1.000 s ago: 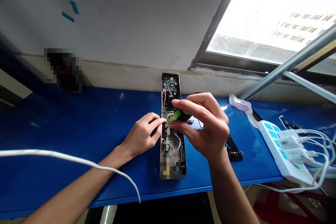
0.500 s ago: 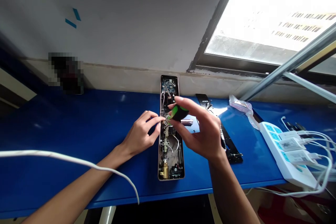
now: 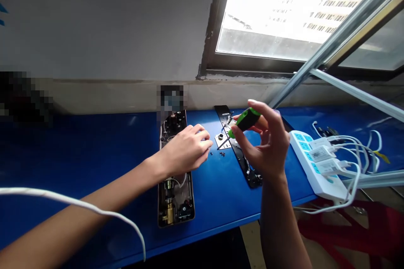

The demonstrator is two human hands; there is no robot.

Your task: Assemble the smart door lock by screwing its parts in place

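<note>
My right hand (image 3: 268,138) grips a green-and-black screwdriver (image 3: 248,119) by its handle. Its thin shaft slants down and left, the tip near a small silver plate (image 3: 224,143) that bears a round dark part. Small dark screws (image 3: 222,154) lie beside that plate on the blue table. My left hand (image 3: 191,147) reaches across a long open lock casing (image 3: 186,191), fingers curled together just past its right edge; what they pinch, if anything, is hidden. Inside the casing show wires, metal parts and a brass cylinder (image 3: 170,213). My left hand covers its middle.
A long black panel (image 3: 244,162) with wires lies behind my right hand. At right stands a white power strip (image 3: 315,168) with several chargers and cables. A white cable (image 3: 104,212) hangs across the left foreground. A metal frame bar (image 3: 312,59) slants by the window.
My view has turned to the right. Both hands have moved off the casing's inside toward the right, the screwdriver lifting away with my right hand. The silver plate and screws now show.
</note>
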